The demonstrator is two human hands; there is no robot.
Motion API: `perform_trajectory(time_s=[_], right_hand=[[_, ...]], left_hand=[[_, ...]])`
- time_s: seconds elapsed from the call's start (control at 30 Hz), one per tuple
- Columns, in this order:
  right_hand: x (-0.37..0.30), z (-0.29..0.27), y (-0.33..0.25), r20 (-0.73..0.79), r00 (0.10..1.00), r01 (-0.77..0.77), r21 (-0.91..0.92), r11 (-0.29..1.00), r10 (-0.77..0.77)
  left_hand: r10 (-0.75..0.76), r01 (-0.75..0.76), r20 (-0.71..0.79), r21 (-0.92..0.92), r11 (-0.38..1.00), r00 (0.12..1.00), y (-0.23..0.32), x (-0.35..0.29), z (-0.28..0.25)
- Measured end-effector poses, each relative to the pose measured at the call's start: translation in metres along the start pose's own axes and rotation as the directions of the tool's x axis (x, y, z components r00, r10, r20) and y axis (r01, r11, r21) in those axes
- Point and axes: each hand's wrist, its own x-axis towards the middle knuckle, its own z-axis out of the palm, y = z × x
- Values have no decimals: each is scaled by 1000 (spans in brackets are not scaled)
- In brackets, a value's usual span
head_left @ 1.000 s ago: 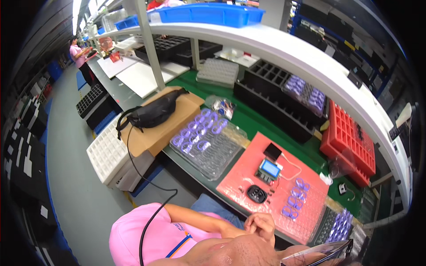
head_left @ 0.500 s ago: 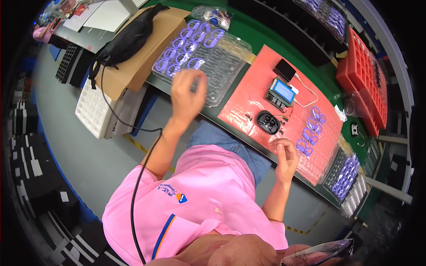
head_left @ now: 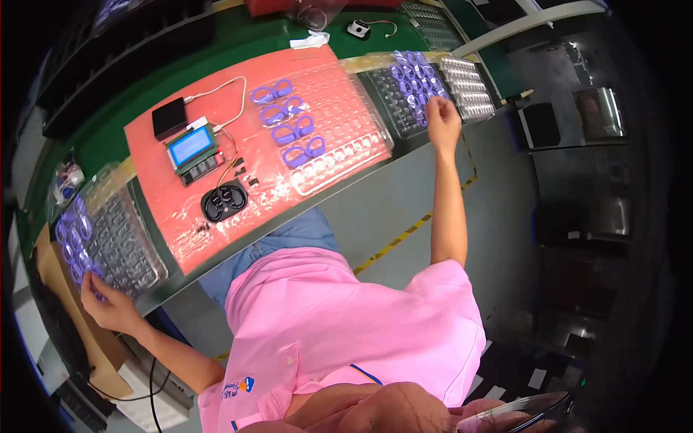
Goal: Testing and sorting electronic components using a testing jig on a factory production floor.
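Left hand (head_left: 108, 303) reaches out to the near corner of a clear blister tray (head_left: 123, 245) that lies at the left end of the worktop (head_left: 108, 137); its fingers are curled at the tray's edge beside a cluster of purple ring-shaped parts (head_left: 72, 238), and whether they pinch one of those parts cannot be told. Right hand (head_left: 442, 119) is stretched far to the other side, resting on a second clear tray (head_left: 404, 97) at the right end of the worktop, its fingers bent down among more purple parts (head_left: 411, 72); what it grips, if anything, is hidden under the hand. Just beyond that tray lies another tray with rows of small pale pieces (head_left: 469, 86).

Between the two hands spreads a red mat (head_left: 289, 195) over the green worktop. On it lie a long clear tray (head_left: 339, 137) with three pairs of purple loops (head_left: 289, 115) at its left part, a small device with a blue screen (head_left: 191, 151), a black box (head_left: 170, 117) joined to it by a white cable (head_left: 216, 90), and a black rounded fixture (head_left: 224, 200) near the front edge. A few small dark bits lie near the fixture.

The person wears a pink shirt (head_left: 339, 325) and blue jeans (head_left: 281, 242), and sits close against the front edge of the worktop, arms spread wide apart
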Motion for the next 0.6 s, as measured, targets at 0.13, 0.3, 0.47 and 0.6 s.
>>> perform_trajectory(time_s=[0.13,0.3,0.47,0.6], right_hand=[[62,16,24,51,977,213,-272,939,-207],[105,75,16,308,838,546,-471,693,-450],[120,91,28,408,823,568,-553,610,-395],[117,88,7,351,754,645,-556,524,-555]], left_hand=[[-157,134,-64,-272,953,986,60,-6,0],[-305,303,103,-607,735,947,119,-28,10],[-244,306,189,-663,683,951,147,-50,26],[-249,372,276,-655,658,928,158,-49,24]])
